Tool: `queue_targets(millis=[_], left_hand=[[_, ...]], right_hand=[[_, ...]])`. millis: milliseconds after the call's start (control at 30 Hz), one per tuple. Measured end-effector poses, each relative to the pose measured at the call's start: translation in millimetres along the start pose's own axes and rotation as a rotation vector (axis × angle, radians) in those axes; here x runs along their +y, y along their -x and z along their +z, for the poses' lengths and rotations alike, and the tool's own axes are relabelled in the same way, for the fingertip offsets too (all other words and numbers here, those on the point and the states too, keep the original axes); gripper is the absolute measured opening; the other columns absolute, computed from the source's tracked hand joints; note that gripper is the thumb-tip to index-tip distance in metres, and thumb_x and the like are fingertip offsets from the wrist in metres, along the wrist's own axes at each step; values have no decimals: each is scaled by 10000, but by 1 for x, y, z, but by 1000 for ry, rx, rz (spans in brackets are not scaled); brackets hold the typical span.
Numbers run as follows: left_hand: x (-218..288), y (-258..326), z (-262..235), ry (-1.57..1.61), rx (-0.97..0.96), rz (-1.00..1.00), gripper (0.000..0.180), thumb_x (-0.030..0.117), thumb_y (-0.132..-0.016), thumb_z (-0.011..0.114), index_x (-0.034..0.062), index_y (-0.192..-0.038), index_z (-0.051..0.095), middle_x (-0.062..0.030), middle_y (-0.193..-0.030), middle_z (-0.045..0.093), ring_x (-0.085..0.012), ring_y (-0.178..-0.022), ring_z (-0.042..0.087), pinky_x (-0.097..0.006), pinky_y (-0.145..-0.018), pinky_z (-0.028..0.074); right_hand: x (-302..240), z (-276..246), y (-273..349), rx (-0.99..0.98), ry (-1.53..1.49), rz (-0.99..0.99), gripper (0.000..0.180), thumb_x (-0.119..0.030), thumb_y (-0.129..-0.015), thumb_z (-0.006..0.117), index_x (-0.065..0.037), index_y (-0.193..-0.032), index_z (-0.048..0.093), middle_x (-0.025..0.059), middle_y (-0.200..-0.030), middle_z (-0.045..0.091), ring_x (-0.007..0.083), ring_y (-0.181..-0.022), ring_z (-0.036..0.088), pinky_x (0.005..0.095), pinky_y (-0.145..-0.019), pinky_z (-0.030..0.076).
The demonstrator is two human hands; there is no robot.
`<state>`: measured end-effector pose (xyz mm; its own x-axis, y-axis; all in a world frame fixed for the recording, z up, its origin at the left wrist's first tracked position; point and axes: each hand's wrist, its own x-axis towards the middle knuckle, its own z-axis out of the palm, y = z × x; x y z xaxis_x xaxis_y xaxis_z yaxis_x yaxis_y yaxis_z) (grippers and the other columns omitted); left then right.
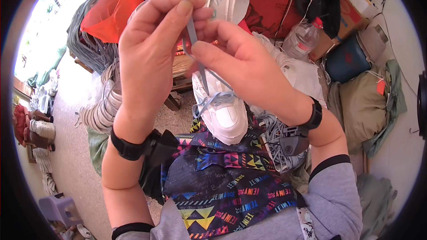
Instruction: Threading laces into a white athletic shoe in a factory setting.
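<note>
A white sneaker (227, 122) rests on my lap with its toe toward me, over a dark patterned apron (209, 182). Grey-blue shoelace (203, 79) runs up from its eyelets, and some of it lies loosely across the tongue. Above the shoe, my left hand (149, 44) pinches the shoelace between thumb and fingers, with a loose length sticking out beyond the fingertips. Just to its right, my right hand (249, 60) grips the same lace lower down between thumb and forefinger. Both hands hide part of the lace and the sneaker's heel end.
A row of stacked white shoe parts (233, 6) stands behind my hands. Bundles of grey laces (89, 35) hang at the left, beside an orange bag (111, 13). Farther right are a clear plastic bottle (302, 40), a blue container (349, 58) and an olive sack (362, 102).
</note>
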<state>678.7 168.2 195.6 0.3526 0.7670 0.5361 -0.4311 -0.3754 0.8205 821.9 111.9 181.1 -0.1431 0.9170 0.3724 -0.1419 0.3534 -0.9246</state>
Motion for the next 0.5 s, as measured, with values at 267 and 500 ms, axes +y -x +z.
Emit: queue_targets(millis=[267, 500], left_hand=[[-77, 51, -195, 18, 608, -113, 330, 102, -961, 572, -114, -1209, 534, -192, -1079, 655, -279, -1041, 636, -363, -977, 491], [-76, 125, -350, -115, 1100, -76, 212, 93, -959, 569, -74, -1090, 580, -123, -968, 667, -215, -920, 655, -318, -849, 552]], right_hand=[[9, -163, -3, 519, -154, 213, 121, -92, -885, 639, 5, -957, 646, -34, -720, 505, 33, -530, 386, 184, -484, 307], [7, -376, 59, 1179, -386, -15, 79, -41, -892, 594, -60, -915, 521, -49, -576, 344, 79, -403, 284, 239, -383, 232]])
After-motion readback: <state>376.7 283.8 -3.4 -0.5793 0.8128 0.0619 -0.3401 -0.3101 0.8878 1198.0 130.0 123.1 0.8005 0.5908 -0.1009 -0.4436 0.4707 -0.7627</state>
